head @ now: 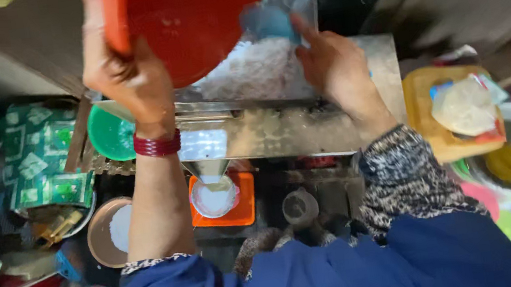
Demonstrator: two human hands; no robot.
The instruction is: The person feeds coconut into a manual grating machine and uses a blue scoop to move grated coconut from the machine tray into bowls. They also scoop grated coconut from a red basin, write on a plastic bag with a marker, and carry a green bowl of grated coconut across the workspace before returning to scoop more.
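Left hand (132, 81) fingers grip one red bowl (192, 13); right hand (334, 64) fingers pinch one blue scoop (269, 22).

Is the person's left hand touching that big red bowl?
Touching. The head view shows the left hand gripping the rim of the tilted red bowl, its fingers curled over the edge with no gap between them.
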